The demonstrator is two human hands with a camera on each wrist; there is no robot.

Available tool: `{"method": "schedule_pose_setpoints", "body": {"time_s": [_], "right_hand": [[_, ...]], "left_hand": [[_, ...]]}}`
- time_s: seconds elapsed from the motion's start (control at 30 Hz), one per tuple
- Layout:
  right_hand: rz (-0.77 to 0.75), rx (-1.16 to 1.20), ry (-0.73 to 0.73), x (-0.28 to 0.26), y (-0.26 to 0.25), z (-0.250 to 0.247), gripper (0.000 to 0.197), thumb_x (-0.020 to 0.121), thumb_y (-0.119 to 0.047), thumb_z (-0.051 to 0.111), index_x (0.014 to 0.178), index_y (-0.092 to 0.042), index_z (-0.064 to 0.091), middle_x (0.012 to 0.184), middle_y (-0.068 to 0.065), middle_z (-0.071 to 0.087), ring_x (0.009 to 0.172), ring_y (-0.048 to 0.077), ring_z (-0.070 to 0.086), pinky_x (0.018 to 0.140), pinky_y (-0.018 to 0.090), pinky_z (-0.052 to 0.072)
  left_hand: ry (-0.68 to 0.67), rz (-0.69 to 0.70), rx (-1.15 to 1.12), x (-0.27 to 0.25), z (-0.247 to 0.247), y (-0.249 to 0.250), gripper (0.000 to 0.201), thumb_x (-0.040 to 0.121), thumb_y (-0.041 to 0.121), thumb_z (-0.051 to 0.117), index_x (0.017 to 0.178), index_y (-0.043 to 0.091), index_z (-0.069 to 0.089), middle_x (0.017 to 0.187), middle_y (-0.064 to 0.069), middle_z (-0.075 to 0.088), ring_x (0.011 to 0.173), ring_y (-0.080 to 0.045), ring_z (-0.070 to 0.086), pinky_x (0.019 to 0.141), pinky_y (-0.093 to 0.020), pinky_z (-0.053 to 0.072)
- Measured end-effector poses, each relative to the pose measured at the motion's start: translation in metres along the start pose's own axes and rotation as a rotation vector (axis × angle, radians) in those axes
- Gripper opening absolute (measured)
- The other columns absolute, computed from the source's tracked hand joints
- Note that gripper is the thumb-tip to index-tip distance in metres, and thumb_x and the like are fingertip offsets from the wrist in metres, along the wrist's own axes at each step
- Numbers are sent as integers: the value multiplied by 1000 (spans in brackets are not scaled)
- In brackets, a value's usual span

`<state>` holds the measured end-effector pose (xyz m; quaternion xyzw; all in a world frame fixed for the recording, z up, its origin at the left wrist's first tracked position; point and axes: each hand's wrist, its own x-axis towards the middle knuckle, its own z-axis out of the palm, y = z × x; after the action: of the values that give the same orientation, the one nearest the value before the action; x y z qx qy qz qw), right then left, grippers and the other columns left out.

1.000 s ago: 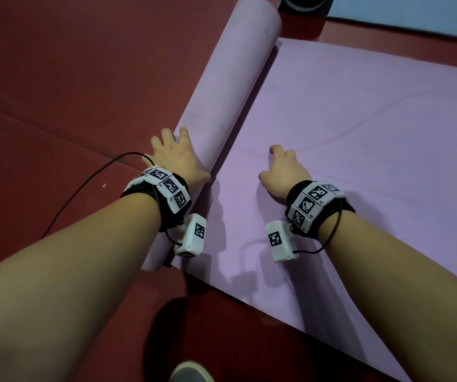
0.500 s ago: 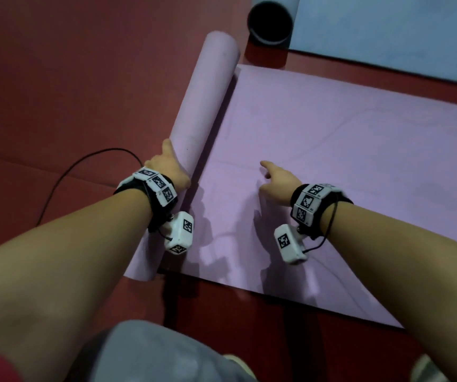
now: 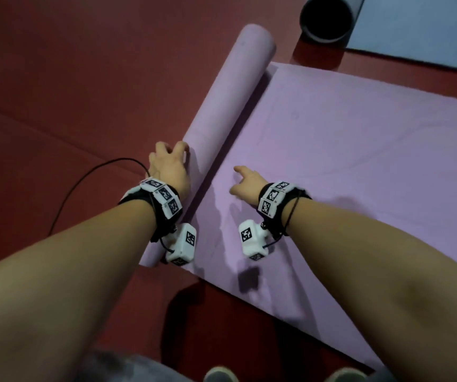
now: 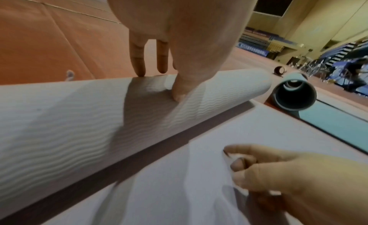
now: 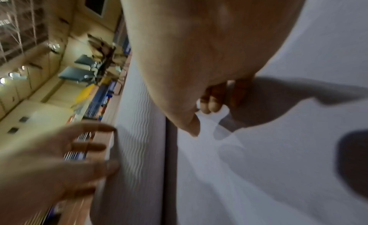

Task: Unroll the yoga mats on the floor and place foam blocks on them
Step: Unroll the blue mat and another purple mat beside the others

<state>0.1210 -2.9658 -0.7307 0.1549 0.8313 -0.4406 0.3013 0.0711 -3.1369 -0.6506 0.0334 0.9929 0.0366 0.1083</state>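
A purple yoga mat lies partly unrolled on the red floor. Its rolled part (image 3: 230,106) runs diagonally on the left and its flat part (image 3: 359,161) spreads to the right. My left hand (image 3: 171,158) rests on top of the roll (image 4: 79,118) near its closer end, fingers straight and spread, thumb pressing the ribbed surface. My right hand (image 3: 245,180) hovers just above the flat part beside the roll, fingers curled under the palm (image 5: 211,105) and holding nothing. No foam block is in view.
A grey-blue mat roll (image 3: 326,17) lies past the purple roll's far end, its flat part (image 3: 420,31) stretching right. A black cable (image 3: 84,183) loops on the floor left of my left hand. My shoes (image 3: 222,374) stand at the bottom edge.
My left hand has shifted from lying against the roll's side to fingertips on its top. The right hand has stayed over the flat part. The view has tilted farther forward.
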Motion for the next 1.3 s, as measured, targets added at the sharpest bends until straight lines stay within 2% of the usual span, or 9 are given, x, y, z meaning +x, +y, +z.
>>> {"method": "schedule_pose_setpoints", "body": {"time_s": [0.13, 0.27, 0.37, 0.5, 0.73, 0.9, 1.07, 1.17, 1.3], "right_hand": [[-7, 15, 45, 8, 21, 11, 65, 79, -25, 67, 141, -21, 46, 135, 9, 50, 123, 29, 50, 107, 37, 40], [53, 314, -62, 21, 11, -8, 66, 83, -17, 70, 143, -13, 43, 141, 8, 51, 123, 27, 56, 108, 38, 41], [71, 329, -89, 23, 8, -10, 67, 81, -22, 71, 142, -15, 42, 141, 7, 51, 121, 27, 58, 107, 41, 43], [103, 348, -85, 25, 10, -10, 64, 80, -26, 68, 139, -18, 45, 132, 10, 59, 118, 28, 59, 105, 43, 45], [177, 399, 56, 20, 1, -4, 58, 82, -25, 65, 136, -18, 44, 131, 6, 55, 114, 28, 57, 101, 40, 46], [234, 333, 230, 19, -3, 10, 51, 82, -29, 59, 129, -21, 43, 122, 2, 55, 106, 29, 57, 94, 37, 48], [391, 272, 484, 33, -18, 27, 37, 78, -38, 53, 110, -27, 39, 99, 1, 59, 94, 32, 58, 89, 40, 48], [483, 172, 603, 38, -32, 40, 34, 74, -39, 52, 102, -29, 36, 97, 2, 61, 96, 33, 57, 92, 47, 47], [577, 45, 562, 33, -57, 45, 47, 78, -32, 58, 122, -25, 45, 116, 11, 62, 109, 37, 55, 93, 40, 47]], "left_hand": [[-68, 55, 108, -19, 14, 9, 53, 84, 9, 53, 130, 36, 50, 128, -6, 40, 111, -32, 42, 79, -42, 48], [-176, 13, 218, -37, 14, 20, 77, 77, 16, 63, 145, 37, 32, 146, -5, 32, 124, -32, 37, 90, -45, 45], [-326, -7, 299, -41, 5, 27, 92, 77, 23, 67, 153, 41, 17, 157, -4, 22, 136, -32, 30, 103, -50, 36], [-397, -1, 368, -32, -1, 32, 99, 79, 29, 69, 155, 36, 6, 159, -8, 18, 137, -35, 30, 107, -54, 33], [-418, -95, 322, 5, 11, 24, 121, 75, 46, 77, 154, 34, -14, 157, -29, 10, 137, -46, 29, 108, -56, 35], [-406, -171, 267, 40, 28, -10, 146, 60, 64, 83, 148, 33, -30, 158, -32, 0, 141, -52, 24, 112, -62, 28], [-407, -21, 258, 90, 32, -60, 155, 44, 79, 78, 152, 24, -18, 142, -28, 37, 127, -45, 44, 103, -58, 40], [-324, 66, 181, 118, 25, -96, 140, 47, 69, 82, 154, 22, 6, 140, -17, 35, 130, -39, 37, 103, -57, 39], [-351, 131, 72, 133, 9, -137, 120, 52, 62, 84, 149, 20, 28, 136, -17, 36, 128, -38, 38, 102, -52, 40]]}}
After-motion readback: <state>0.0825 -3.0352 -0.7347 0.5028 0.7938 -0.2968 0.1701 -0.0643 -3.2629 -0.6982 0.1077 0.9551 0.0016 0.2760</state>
